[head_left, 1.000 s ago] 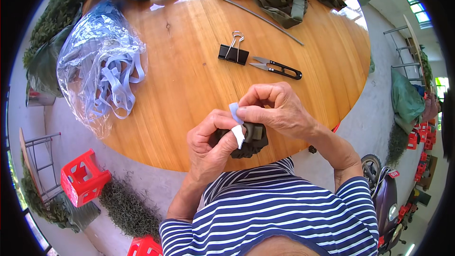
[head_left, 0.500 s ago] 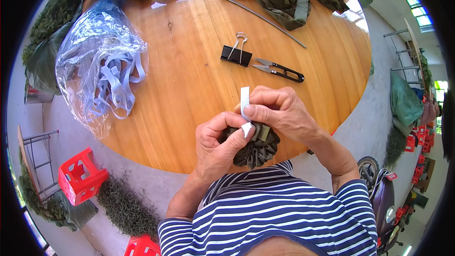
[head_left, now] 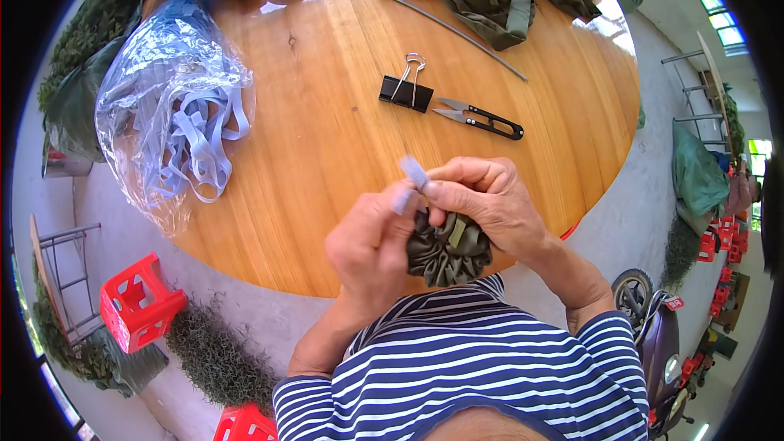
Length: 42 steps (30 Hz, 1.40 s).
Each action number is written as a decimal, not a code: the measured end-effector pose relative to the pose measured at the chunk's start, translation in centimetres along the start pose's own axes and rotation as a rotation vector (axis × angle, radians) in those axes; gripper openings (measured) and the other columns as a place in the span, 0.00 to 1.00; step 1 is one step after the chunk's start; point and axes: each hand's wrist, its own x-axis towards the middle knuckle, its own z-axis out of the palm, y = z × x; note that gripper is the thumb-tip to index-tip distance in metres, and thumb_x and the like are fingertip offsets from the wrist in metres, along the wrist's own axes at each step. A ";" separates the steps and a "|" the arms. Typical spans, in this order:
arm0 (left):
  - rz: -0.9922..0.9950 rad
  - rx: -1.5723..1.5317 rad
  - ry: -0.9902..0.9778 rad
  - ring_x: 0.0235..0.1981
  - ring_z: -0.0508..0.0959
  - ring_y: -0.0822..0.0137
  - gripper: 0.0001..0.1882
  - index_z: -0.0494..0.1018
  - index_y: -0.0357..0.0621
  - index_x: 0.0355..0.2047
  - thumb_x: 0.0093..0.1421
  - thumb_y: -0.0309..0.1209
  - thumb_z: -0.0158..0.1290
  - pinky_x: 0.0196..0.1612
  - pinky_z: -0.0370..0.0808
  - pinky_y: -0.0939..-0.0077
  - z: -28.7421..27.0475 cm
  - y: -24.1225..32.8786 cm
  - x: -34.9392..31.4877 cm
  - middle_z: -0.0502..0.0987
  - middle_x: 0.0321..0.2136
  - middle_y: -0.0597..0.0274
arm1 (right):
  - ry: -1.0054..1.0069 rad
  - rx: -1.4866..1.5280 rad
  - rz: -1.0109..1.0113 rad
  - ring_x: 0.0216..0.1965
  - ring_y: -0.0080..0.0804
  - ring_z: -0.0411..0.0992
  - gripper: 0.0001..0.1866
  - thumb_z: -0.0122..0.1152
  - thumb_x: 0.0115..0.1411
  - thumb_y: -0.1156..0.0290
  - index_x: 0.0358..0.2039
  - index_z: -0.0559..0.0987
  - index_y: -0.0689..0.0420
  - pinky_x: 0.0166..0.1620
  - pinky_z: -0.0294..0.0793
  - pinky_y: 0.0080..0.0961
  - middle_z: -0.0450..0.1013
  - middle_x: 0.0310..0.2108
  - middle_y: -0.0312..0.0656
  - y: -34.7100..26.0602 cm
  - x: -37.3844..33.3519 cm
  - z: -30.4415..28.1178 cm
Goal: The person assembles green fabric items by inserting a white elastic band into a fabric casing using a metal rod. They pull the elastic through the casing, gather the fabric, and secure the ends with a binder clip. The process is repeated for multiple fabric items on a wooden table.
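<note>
Both hands pinch a pale elastic strip just above the gathered green scrunchie: left hand on its left, right hand on top. Soft, light, probably stretchy; best gripped near the strip's ends.

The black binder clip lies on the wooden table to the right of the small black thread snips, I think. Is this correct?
Not quite. In the head view the black binder clip lies to the left of the small black thread snips, not to the right. Both do lie on the wooden table, beyond the hands.
</note>
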 end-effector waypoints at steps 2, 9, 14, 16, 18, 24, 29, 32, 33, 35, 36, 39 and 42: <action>0.186 0.144 -0.072 0.21 0.74 0.70 0.12 0.73 0.40 0.39 0.52 0.20 0.52 0.23 0.70 0.81 0.0 0.4 0.4 0.74 0.21 0.58 | -0.042 -0.070 0.030 0.27 0.14 0.68 0.10 0.51 0.58 0.70 0.33 0.75 0.64 0.32 0.67 0.10 0.71 0.23 0.33 0.0 0.0 -0.1; -0.060 0.125 -0.289 0.18 0.73 0.71 0.15 0.72 0.40 0.41 0.51 0.23 0.53 0.22 0.71 0.80 -1.1 0.3 1.2 0.74 0.19 0.60 | -0.214 -0.088 0.135 0.29 0.15 0.66 0.11 0.52 0.56 0.67 0.33 0.75 0.63 0.34 0.66 0.13 0.72 0.28 0.34 -0.4 -0.2 -0.6; -0.433 -0.097 -0.485 0.21 0.72 0.81 0.13 0.73 0.37 0.39 0.51 0.25 0.55 0.22 0.68 0.87 -2.3 2.0 2.3 0.74 0.18 0.63 | -0.199 0.049 0.152 0.25 0.14 0.67 0.12 0.51 0.58 0.63 0.28 0.76 0.60 0.30 0.66 0.11 0.72 0.22 0.34 0.5 -0.3 -1.0; -0.466 -0.254 -0.468 0.21 0.70 0.83 0.13 0.73 0.36 0.38 0.51 0.25 0.56 0.22 0.66 0.89 -2.7 1.5 2.3 0.74 0.19 0.63 | -0.219 0.121 0.170 0.25 0.14 0.67 0.13 0.51 0.59 0.63 0.27 0.76 0.60 0.31 0.67 0.11 0.72 0.22 0.34 0.4 -0.4 -1.3; -0.476 -0.319 -0.423 0.22 0.70 0.83 0.11 0.74 0.35 0.36 0.51 0.24 0.56 0.23 0.66 0.90 -2.6 1.4 2.2 0.73 0.19 0.65 | -0.261 0.044 0.138 0.26 0.14 0.68 0.13 0.50 0.59 0.63 0.28 0.76 0.60 0.31 0.67 0.11 0.73 0.23 0.34 0.6 -0.3 -1.3; -0.132 -0.089 -0.296 0.23 0.71 0.78 0.05 0.73 0.36 0.30 0.51 0.21 0.55 0.26 0.68 0.85 -2.1 0.2 1.4 0.71 0.20 0.66 | -0.258 -0.022 0.170 0.28 0.17 0.70 0.12 0.51 0.59 0.65 0.32 0.76 0.62 0.33 0.69 0.13 0.73 0.25 0.35 0.4 0.2 -1.4; 0.181 0.089 -0.246 0.20 0.71 0.75 0.02 0.70 0.37 0.25 0.51 0.20 0.53 0.23 0.68 0.81 -1.1 0.7 1.4 0.70 0.20 0.63 | -0.162 0.200 0.227 0.30 0.18 0.70 0.11 0.52 0.58 0.67 0.34 0.76 0.63 0.35 0.70 0.14 0.73 0.26 0.37 1.2 0.4 -1.3; -0.055 -0.059 -0.200 0.20 0.71 0.74 0.03 0.71 0.37 0.27 0.51 0.20 0.53 0.23 0.69 0.81 -0.8 1.4 1.3 0.69 0.20 0.62 | -0.190 0.123 0.167 0.31 0.18 0.70 0.11 0.53 0.58 0.67 0.34 0.76 0.63 0.35 0.70 0.14 0.73 0.27 0.37 1.5 0.3 -1.5; -0.058 -0.052 -0.228 0.20 0.71 0.74 0.03 0.71 0.37 0.27 0.51 0.20 0.53 0.23 0.69 0.81 -0.8 1.4 1.4 0.69 0.20 0.62 | -0.211 0.072 0.125 0.31 0.18 0.70 0.11 0.53 0.58 0.67 0.34 0.76 0.63 0.35 0.70 0.14 0.73 0.27 0.37 1.5 0.4 -1.6; -0.064 -0.038 -0.284 0.20 0.71 0.74 0.03 0.71 0.36 0.27 0.51 0.19 0.53 0.22 0.69 0.81 -1.0 1.4 1.6 0.70 0.21 0.62 | -0.227 0.023 0.088 0.31 0.18 0.70 0.12 0.53 0.58 0.67 0.34 0.76 0.63 0.35 0.70 0.14 0.73 0.27 0.37 1.4 0.3 -1.7; -0.022 -0.016 -0.243 0.20 0.71 0.73 0.03 0.71 0.36 0.28 0.51 0.19 0.53 0.22 0.68 0.81 -1.0 1.2 1.5 0.70 0.20 0.61 | -0.228 0.024 0.094 0.31 0.18 0.70 0.12 0.53 0.58 0.67 0.35 0.76 0.63 0.35 0.70 0.14 0.73 0.27 0.37 1.1 0.3 -1.5; 0.196 0.063 -0.181 0.19 0.71 0.70 0.05 0.72 0.36 0.28 0.49 0.18 0.53 0.22 0.68 0.79 -1.0 0.6 1.3 0.70 0.20 0.61 | -0.169 0.125 0.157 0.30 0.19 0.71 0.11 0.54 0.57 0.69 0.35 0.76 0.64 0.35 0.70 0.15 0.74 0.28 0.38 0.8 0.2 -1.4; 0.520 0.179 -0.249 0.18 0.70 0.67 0.08 0.72 0.37 0.28 0.44 0.18 0.54 0.21 0.66 0.77 -1.1 0.5 1.3 0.69 0.19 0.61 | -0.131 0.281 0.193 0.30 0.21 0.72 0.08 0.57 0.53 0.74 0.33 0.76 0.63 0.35 0.71 0.15 0.74 0.28 0.40 0.8 0.3 -1.9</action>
